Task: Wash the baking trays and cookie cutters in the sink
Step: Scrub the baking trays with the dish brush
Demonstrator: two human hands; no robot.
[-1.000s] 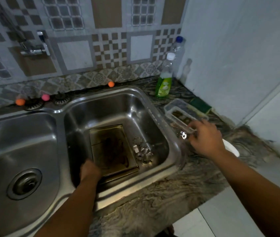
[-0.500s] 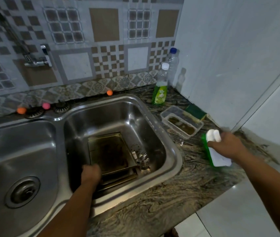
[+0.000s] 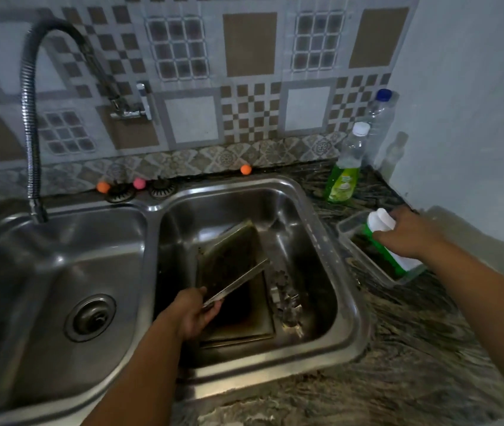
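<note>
Left hand (image 3: 194, 312) lifts a dark metal baking tray (image 3: 229, 256) in the right basin of the steel double sink (image 3: 347, 290).
Fingers pinch the tray's near edge, tilting it over a second tray (image 3: 253, 321). Metal cookie cutters (image 3: 284, 295) lie at 3 o'clock of it. Right hand (image 3: 407, 235) fingers wrap a green-and-white bottle (image 3: 381, 229) over the clear plastic container (image 3: 347, 229) on the table (image 3: 398, 348).

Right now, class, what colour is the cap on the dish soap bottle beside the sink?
White, seen in the head view: the dish soap bottle holds green liquid.
</note>
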